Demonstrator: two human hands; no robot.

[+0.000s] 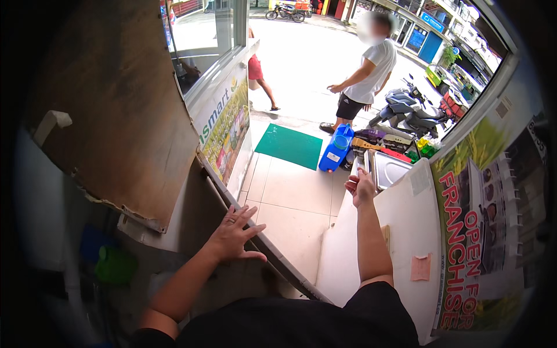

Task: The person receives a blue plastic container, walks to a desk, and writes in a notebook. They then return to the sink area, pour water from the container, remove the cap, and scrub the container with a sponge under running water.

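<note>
My left hand (235, 235) is spread out flat with nothing in it. It lies over the grey top edge of a low door-like panel (278, 258) that slants across the middle; whether the palm presses on it I cannot tell. Farther ahead, my right hand (361, 187) is raised above the end of a white counter-like surface (348, 249), its fingers loosely curled and no object visible in them. Beyond that hand stand a blue plastic jug (336, 149) and a pale plastic tray or lid (390, 169).
A green mat (288, 145) lies on the tiled floor (290, 191) at the doorway. Outside, a person in a white shirt (374, 69) stands near parked motorcycles (409, 110). At left hangs a worn brown board (116, 116); a printed banner (481, 232) covers the right wall.
</note>
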